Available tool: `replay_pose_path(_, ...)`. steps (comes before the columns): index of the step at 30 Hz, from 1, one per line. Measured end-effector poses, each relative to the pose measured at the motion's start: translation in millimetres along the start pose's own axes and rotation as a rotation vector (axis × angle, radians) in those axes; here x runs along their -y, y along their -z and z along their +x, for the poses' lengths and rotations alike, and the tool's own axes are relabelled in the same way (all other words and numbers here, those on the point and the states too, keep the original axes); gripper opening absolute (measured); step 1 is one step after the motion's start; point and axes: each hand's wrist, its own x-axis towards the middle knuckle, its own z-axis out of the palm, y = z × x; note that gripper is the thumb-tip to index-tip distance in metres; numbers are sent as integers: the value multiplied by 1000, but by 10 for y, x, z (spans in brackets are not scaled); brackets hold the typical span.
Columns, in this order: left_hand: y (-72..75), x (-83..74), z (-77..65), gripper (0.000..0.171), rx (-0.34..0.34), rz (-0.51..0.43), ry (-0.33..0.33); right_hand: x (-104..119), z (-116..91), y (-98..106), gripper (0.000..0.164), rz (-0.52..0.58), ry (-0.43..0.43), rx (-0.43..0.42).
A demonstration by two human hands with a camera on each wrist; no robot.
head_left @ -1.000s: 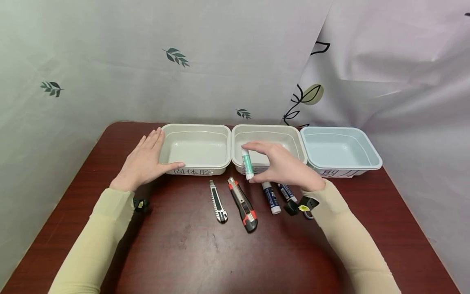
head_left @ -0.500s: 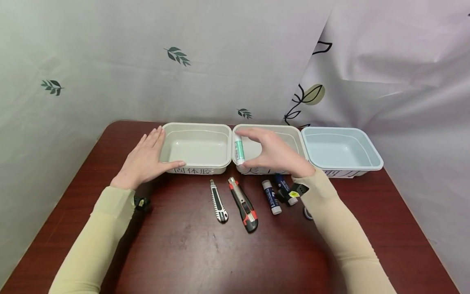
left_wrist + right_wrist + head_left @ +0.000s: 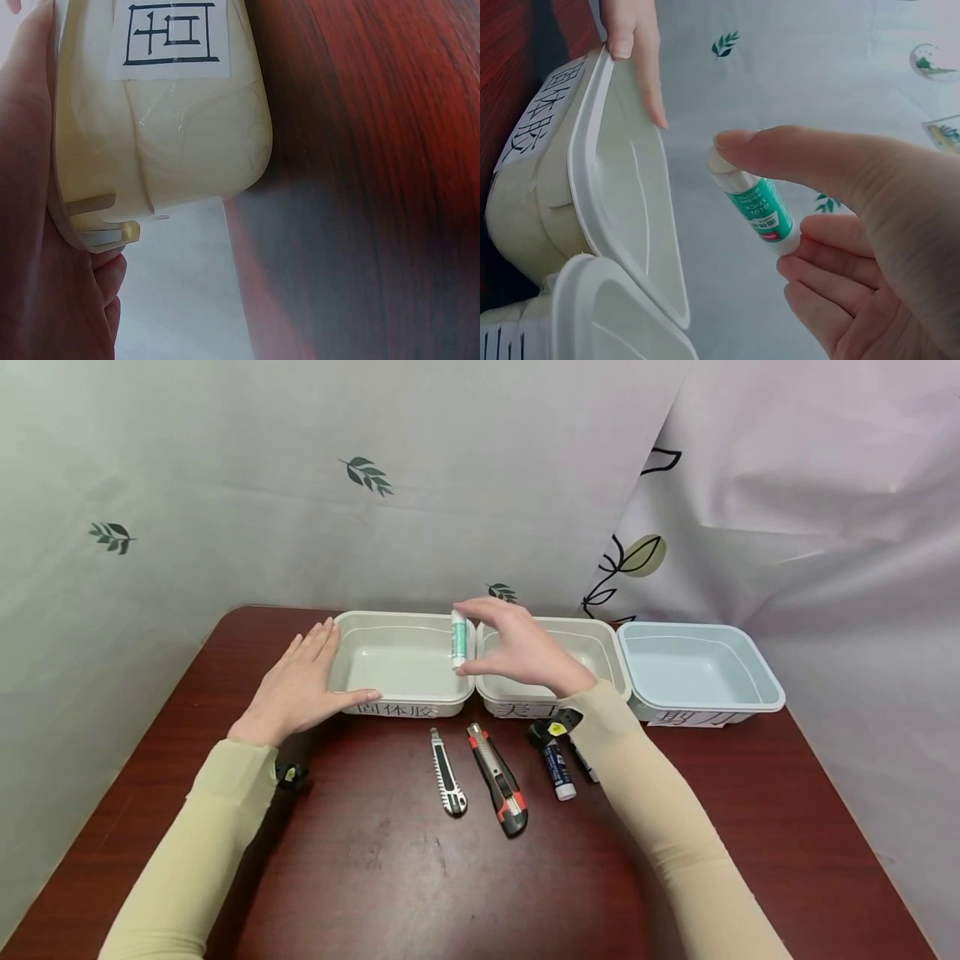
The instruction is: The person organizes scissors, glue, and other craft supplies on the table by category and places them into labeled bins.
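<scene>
A green-and-white glue stick (image 3: 459, 642) is pinched end to end between the thumb and fingers of my right hand (image 3: 517, 647). In the head view it appears over the right end of the left cream bin (image 3: 405, 699); the right wrist view has the glue stick (image 3: 761, 206) raised beside that bin's rim. My left hand (image 3: 296, 685) rests at the bin's left side with its fingers straight, the thumb along the front rim. From the left wrist, the bin's labelled front (image 3: 187, 112) fills much of the view.
A middle cream bin (image 3: 600, 647) and a light-blue bin (image 3: 701, 668) continue the row. On the table lie a slim box cutter (image 3: 447, 772), a red-and-black box cutter (image 3: 498, 781) and a blue glue stick (image 3: 558, 770). Another glue stick is mostly behind the right wrist.
My right hand has carried the green glue stick leftward and slightly up, from the middle bin's front to the left bin's right end. The left hand has stayed put.
</scene>
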Motion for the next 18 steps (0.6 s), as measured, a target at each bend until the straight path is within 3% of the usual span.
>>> replay_pose_path(10,-19,4,17,122,-4,3,-8,-63,103,-140,93,-68,-76,-22)
replay_pose_path(18,-34,13,18,122,-11,-3,-6,-92,18,-105,85,-44,-77,-35)
